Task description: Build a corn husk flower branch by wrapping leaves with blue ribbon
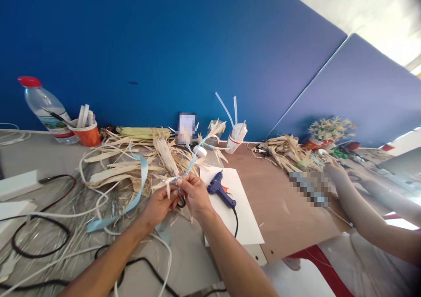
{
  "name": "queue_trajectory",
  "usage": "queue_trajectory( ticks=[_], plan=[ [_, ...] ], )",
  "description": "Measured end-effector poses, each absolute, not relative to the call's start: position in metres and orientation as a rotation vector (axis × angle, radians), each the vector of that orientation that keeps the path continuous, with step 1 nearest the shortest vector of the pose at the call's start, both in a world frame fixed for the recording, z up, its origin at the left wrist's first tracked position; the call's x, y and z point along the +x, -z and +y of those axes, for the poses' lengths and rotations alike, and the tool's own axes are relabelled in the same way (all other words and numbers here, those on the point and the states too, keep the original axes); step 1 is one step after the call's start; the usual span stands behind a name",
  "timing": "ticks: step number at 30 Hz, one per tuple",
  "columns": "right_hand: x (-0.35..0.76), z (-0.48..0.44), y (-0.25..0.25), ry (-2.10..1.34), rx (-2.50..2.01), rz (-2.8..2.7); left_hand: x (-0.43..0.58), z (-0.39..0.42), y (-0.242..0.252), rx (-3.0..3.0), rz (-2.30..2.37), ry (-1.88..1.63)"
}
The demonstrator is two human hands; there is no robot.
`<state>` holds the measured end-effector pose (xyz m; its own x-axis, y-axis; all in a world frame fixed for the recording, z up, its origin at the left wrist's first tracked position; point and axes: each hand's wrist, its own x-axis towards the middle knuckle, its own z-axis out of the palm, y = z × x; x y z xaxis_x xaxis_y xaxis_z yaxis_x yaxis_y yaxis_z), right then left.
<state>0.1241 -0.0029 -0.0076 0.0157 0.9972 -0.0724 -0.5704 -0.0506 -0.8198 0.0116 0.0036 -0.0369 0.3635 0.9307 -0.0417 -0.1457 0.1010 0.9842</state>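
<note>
Both my hands meet over the grey table at the lower end of a thin stem wrapped in light blue ribbon [194,158]. The stem rises up and to the right, ending in pale dried husk leaves [215,128]. My left hand [160,204] is closed, pinching the stem's base and a husk strip. My right hand [194,192] is closed on the stem just above it. A loose light blue ribbon [140,187] trails from my hands to the left over a heap of dried corn husks [131,163].
A blue glue gun [220,189] lies on white paper [243,218] right of my hands. Cables [39,227] loop at the left. A water bottle [46,108], an orange cup [87,132] and a white cup [235,141] stand by the blue partition. Another person's arms [362,205] work at the right.
</note>
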Motion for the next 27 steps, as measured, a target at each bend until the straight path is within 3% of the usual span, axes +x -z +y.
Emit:
queue_trajectory(
  ticks=[27],
  plan=[
    [0.125, -0.008, -0.003, -1.533, -0.786, -0.811, 0.009, 0.004, 0.035, 1.199, 0.777, -0.969]
  ],
)
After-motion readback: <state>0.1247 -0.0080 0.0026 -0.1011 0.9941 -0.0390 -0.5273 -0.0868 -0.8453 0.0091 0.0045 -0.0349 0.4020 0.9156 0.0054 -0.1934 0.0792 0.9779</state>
